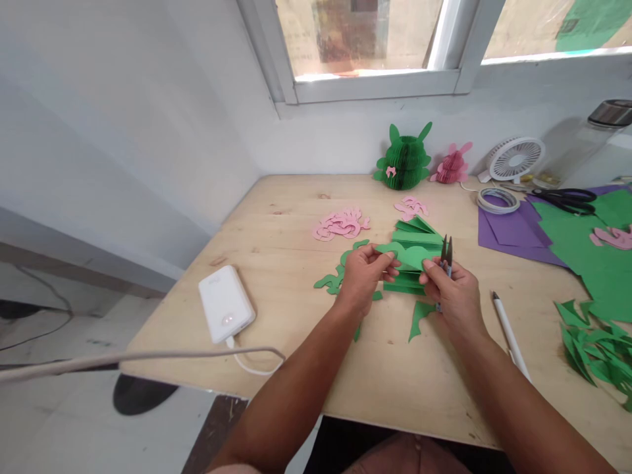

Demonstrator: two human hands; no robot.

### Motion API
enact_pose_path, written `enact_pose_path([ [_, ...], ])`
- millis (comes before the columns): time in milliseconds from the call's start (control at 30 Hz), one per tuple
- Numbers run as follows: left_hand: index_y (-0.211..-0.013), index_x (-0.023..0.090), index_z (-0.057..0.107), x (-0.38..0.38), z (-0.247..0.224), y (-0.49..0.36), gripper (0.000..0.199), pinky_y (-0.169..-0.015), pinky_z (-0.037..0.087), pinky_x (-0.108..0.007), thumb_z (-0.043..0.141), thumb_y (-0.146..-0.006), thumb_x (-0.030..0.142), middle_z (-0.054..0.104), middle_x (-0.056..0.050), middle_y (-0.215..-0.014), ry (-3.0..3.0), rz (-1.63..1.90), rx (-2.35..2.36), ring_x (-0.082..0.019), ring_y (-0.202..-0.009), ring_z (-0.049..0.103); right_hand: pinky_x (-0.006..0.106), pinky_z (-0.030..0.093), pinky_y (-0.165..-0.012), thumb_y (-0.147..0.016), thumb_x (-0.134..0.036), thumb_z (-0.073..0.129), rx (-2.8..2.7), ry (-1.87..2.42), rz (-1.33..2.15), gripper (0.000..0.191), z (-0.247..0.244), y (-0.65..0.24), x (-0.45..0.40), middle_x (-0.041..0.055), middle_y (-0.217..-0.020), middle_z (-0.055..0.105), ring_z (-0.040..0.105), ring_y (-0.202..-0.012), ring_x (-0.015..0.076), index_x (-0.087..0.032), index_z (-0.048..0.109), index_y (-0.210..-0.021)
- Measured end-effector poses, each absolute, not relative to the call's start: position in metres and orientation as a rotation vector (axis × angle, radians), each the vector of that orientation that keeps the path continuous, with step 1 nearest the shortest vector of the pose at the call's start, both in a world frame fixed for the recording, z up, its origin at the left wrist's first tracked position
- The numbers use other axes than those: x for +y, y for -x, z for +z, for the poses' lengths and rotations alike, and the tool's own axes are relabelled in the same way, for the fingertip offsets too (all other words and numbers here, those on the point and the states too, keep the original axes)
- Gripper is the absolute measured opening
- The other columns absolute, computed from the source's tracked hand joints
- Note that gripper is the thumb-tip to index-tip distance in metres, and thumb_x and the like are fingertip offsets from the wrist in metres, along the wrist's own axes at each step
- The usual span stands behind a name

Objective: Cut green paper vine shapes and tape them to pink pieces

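A wavy-edged green paper piece [413, 255] is stretched between my two hands. My left hand [363, 276] pinches its left end. The fingertips of my right hand [453, 293] grip its right end, and small scissors [448, 250] are tucked in the same hand with the blades pointing up. Behind and beneath the piece lie folded green paper strips [417, 227]. Curvy green cutouts [333, 282] are on the table by my left hand, partly covered by it. A green scrap [419, 318] lies just below my right hand.
Pink paper cutouts [340, 224] lie behind my left hand. A green paper figure [405, 161] and a pink one [451, 164] stand by the wall. On the right are a white pen [509, 332], purple sheets [513, 230], tape [498, 200] and green scraps [595, 352]. A cabled power bank [226, 303] lies left.
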State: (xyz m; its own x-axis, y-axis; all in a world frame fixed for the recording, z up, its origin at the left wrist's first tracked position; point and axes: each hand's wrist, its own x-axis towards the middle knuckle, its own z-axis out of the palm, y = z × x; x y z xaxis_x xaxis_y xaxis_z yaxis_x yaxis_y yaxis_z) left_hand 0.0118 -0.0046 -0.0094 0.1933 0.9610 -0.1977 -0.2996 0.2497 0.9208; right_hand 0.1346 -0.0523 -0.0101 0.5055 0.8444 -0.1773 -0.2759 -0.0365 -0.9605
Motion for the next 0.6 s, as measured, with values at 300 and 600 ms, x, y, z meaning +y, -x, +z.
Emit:
enact_pose_path([
  [300, -0.066, 0.015, 0.056, -0.0014, -0.0099, -0.0082, 0.027, -0.05, 0.047, -0.023, 0.075, -0.06, 0.033, 0.066, -0.003, -0.061, -0.899, 1.042, 0.961, -0.011, -0.051, 0.058, 0.02, 0.018, -0.037, -0.053, -0.045, 0.082, -0.589, 1.309, 0.969, 0.043, -0.014, -0.1357, -0.0521, -0.0036, -0.048, 0.054, 0.032, -0.038, 0.0052, -0.015, 0.059, -0.073],
  [600, -0.068, 0.015, 0.059, -0.0019, -0.0091, -0.0062, 0.02, -0.05, 0.047, -0.023, 0.072, -0.062, 0.028, 0.066, -0.003, -0.062, -0.924, 1.013, 0.941, -0.01, -0.051, 0.057, 0.019, 0.018, -0.037, -0.053, -0.044, 0.083, -0.573, 1.327, 0.969, 0.043, -0.0143, -0.1366, -0.0516, -0.0038, -0.047, 0.055, 0.032, -0.038, 0.0048, -0.015, 0.059, -0.073],
])
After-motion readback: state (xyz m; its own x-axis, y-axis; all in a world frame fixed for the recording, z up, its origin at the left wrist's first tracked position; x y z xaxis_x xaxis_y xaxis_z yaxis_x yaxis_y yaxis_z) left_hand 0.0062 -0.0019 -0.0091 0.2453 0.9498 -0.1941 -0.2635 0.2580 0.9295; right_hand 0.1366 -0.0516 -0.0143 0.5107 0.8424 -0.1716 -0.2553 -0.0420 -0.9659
